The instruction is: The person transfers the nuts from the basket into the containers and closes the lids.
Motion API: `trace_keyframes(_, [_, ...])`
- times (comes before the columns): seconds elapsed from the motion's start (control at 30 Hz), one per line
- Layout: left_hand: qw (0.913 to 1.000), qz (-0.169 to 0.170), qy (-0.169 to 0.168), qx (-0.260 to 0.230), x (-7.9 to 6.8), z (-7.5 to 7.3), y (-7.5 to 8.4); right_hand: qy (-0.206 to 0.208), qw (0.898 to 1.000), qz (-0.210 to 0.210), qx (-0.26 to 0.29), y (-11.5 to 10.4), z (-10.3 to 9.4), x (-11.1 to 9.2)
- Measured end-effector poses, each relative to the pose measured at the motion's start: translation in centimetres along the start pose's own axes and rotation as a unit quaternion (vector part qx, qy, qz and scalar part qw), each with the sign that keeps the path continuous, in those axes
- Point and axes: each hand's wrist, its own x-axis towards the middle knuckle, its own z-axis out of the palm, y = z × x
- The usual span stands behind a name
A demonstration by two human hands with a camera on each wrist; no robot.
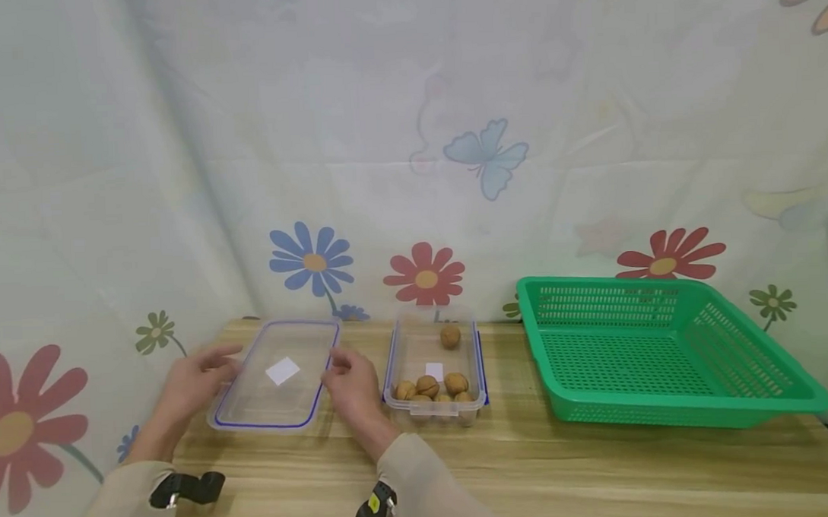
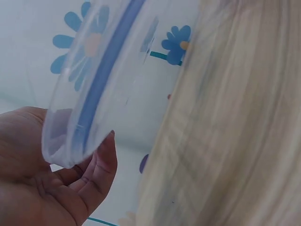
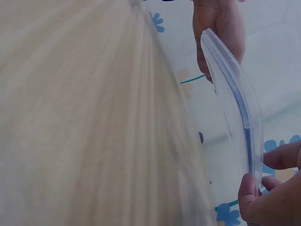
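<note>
A clear plastic lid [image 1: 302, 395] with a blue seal is held above the wooden table between my two hands. My left hand [image 1: 195, 380] grips its left edge; in the left wrist view, the fingers [image 2: 101, 174] curl beneath the rim. At the opposite edge, my right hand [image 1: 353, 386] pinches the lid [image 3: 242, 108] between thumb and fingers, as the right wrist view shows. A white label [image 1: 282, 371] appears within the lid's outline. Right of my right hand stands a clear plastic container [image 1: 417, 350] with several walnuts [image 1: 456, 383], most gathered at its near end.
A large green plastic basket [image 1: 665, 403] stands at the right of the wooden table [image 1: 531, 475]. Behind the table hangs a pale cloth [image 1: 356, 177] printed with flowers and a butterfly. Blue edges show along the container's sides.
</note>
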Motion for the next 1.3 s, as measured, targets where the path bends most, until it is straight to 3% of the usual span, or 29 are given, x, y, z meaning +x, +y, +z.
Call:
trace_keyframes(0.5, [0.9990, 0.004, 0.035, -0.028, -0.2, -0.6, 2.9, -0.010, 0.999, -0.048, 0.015, -3.2, -2.2, 0.4])
trace_keyframes(0.73, [0.9965, 0.034, 0.048, -0.058, 0.1, 0.3, 4.5, -0.012, 0.998, -0.062, -0.007, -4.0, -3.8, 1.1])
trace_keyframes(1.03, [0.9971, 0.027, 0.050, -0.051, -0.3, 1.4, 6.6, -0.017, 0.999, -0.037, -0.004, -5.1, -6.0, 1.3])
trace_keyframes(1.3, [0.9956, 0.044, 0.058, -0.059, -0.3, 2.3, 9.0, -0.005, 0.998, -0.055, -0.014, -5.4, -8.3, 1.9])
